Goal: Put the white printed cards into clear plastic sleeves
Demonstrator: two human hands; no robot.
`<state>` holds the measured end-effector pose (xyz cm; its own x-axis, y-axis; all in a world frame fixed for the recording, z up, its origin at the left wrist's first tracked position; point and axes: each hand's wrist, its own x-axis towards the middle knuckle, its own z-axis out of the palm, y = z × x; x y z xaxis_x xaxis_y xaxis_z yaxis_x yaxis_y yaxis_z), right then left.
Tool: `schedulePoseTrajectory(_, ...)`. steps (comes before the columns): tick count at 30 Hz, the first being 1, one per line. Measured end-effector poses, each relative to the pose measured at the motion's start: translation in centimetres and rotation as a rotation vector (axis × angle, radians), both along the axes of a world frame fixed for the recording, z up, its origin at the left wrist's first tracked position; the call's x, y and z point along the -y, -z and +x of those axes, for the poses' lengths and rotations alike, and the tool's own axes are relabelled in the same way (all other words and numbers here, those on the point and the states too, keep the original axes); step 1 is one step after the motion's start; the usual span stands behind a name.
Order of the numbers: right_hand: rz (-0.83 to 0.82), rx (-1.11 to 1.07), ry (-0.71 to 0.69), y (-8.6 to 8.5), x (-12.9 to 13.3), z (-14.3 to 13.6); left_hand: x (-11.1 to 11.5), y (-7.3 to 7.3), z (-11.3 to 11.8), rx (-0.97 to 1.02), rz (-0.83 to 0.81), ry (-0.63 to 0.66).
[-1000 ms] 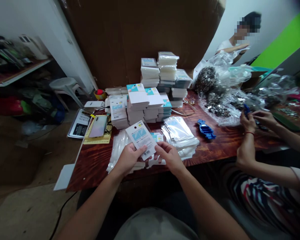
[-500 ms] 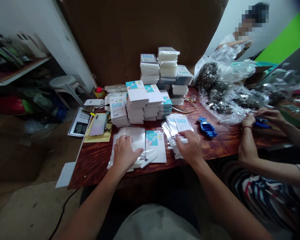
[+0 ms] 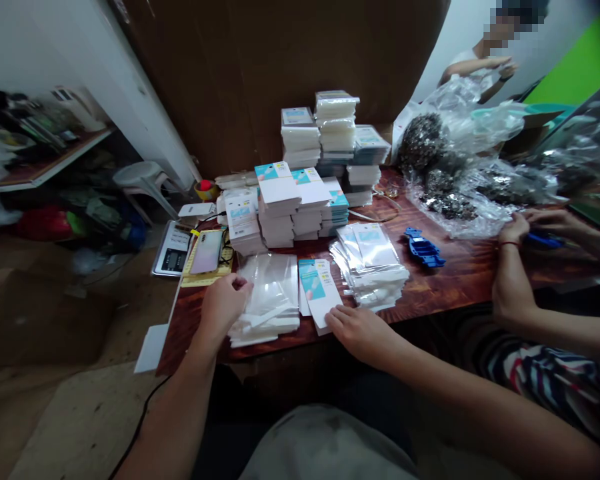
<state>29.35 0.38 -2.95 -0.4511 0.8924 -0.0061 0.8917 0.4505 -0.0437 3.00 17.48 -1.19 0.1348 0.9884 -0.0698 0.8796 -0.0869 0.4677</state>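
Observation:
My left hand (image 3: 226,305) is at the left edge of a pile of clear plastic bags (image 3: 273,283), thumb and fingertips pinched together at the bags' upper left side. My right hand (image 3: 363,333) has its fingers closed on the lower right corner of a white and blue printed card (image 3: 321,297). That card lies askew over another card, just right of the bags. Farther right sits a stack of bagged cards (image 3: 375,267), apart from my right hand.
Tall stacks of cards (image 3: 280,200) and packets stand behind. A phone (image 3: 207,252) and a scale (image 3: 171,253) lie left. On the right are a blue plastic tool (image 3: 424,248), bags of metal parts (image 3: 445,193) and a co-worker's hands (image 3: 530,230). Another person stands behind.
My right hand has left the bagged cards and come left to the printed card, which now lies turned. My left hand has shifted off the bags' top to their left edge, fingers pinched.

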Motion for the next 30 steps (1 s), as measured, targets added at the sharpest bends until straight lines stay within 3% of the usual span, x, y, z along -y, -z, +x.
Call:
schedulePoseTrajectory(3,0.051,-0.089,0.006,0.6,0.2,0.6,0.7,-0.5,0.2,-0.040,0.233,0.104)
schedulePoseTrajectory(5,0.130,-0.170,0.029,1.1,0.2,0.9,1.3,-0.3,0.8,0.111,0.290,0.091)
schedulePoseTrajectory(10,0.393,-0.398,0.304,1.3,-0.6,1.3,1.9,1.4,3.5,0.765,-0.188,-0.125)
schedulePoseTrajectory(14,0.435,-0.652,0.652,0.4,-1.4,1.5,1.6,1.3,4.6,0.871,-0.426,-0.088)
schedulePoseTrajectory(18,0.468,-1.028,0.863,-0.3,-1.0,0.9,1.4,0.2,5.1,0.930,-0.445,-0.077)
schedulePoseTrajectory(21,0.322,-1.582,0.911,-0.6,-0.2,-0.5,1.5,0.2,5.8,1.080,-0.454,-0.136)
schedulePoseTrajectory(24,-0.023,-1.975,0.926,-0.6,0.9,-1.9,1.8,0.7,6.7,1.197,-0.474,-0.189)
schedulePoseTrajectory(26,-0.193,-2.035,0.922,-0.3,1.5,-2.3,2.1,1.1,7.1,1.233,-0.478,-0.210)
schedulePoseTrajectory(30,-0.318,-1.986,0.835,0.4,2.1,-1.8,2.5,1.4,7.2,1.255,-0.466,-0.224)
